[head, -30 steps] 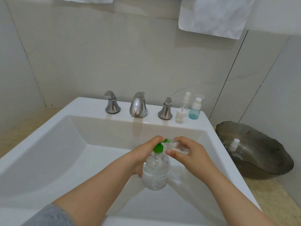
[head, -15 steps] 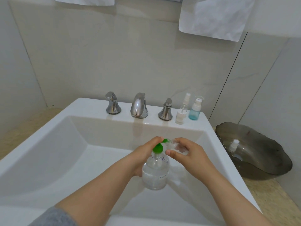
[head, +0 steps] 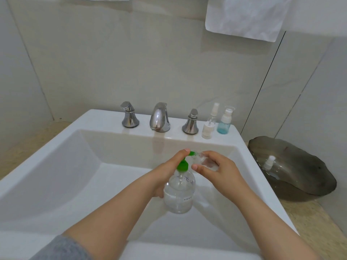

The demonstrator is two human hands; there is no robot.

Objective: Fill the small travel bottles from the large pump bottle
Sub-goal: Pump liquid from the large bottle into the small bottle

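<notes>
Clear pump bottle (head: 179, 194) bears a small unreadable label (head: 188, 198).

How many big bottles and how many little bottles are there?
Big pump bottle: 1
Little bottles: 3 (clear bottle in the right hand, spray bottle, blue bottle)
Total: 4
Spray top in the grey dish: not counted.

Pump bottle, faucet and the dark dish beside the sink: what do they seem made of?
Pump bottle: likely clear plastic, liquid showing through; matte green pump head. Faucet: polished metal, mirror-like reflections. Dark dish: smoky, glossy glass or plastic, wavy rim; which one is unclear.
</notes>
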